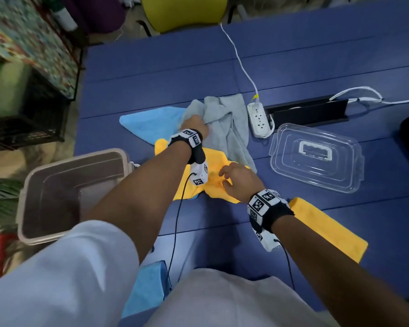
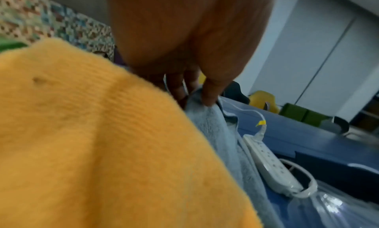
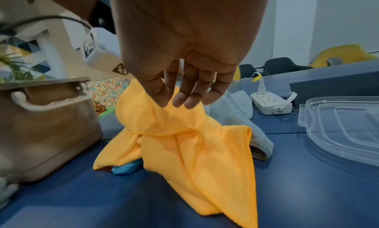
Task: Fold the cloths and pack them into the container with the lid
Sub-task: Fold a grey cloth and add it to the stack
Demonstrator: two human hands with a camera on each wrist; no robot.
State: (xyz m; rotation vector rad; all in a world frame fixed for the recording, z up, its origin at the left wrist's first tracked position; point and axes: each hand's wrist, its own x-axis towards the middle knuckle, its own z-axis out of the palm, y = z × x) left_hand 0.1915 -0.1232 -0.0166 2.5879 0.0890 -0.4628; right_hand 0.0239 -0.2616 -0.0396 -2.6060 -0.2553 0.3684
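Note:
A crumpled grey cloth (image 1: 224, 121) lies mid-table over a light blue cloth (image 1: 149, 123) and a rumpled yellow cloth (image 1: 213, 178). My left hand (image 1: 194, 125) reaches across and pinches the grey cloth (image 2: 215, 131) between thumb and fingers (image 2: 207, 100). My right hand (image 1: 236, 180) hovers with relaxed fingers (image 3: 184, 100) just over the yellow cloth (image 3: 194, 150) and holds nothing. The empty taupe container (image 1: 52, 197) stands at the left table edge. Its clear lid (image 1: 316, 156) lies to the right. A folded yellow cloth (image 1: 328, 230) rests near my right forearm.
A white power strip (image 1: 260, 119) with its cable and a black tray (image 1: 309, 112) sit behind the cloths. A folded blue cloth (image 1: 147, 286) lies at the near table edge. Off the table's left side are black crates and a patterned board.

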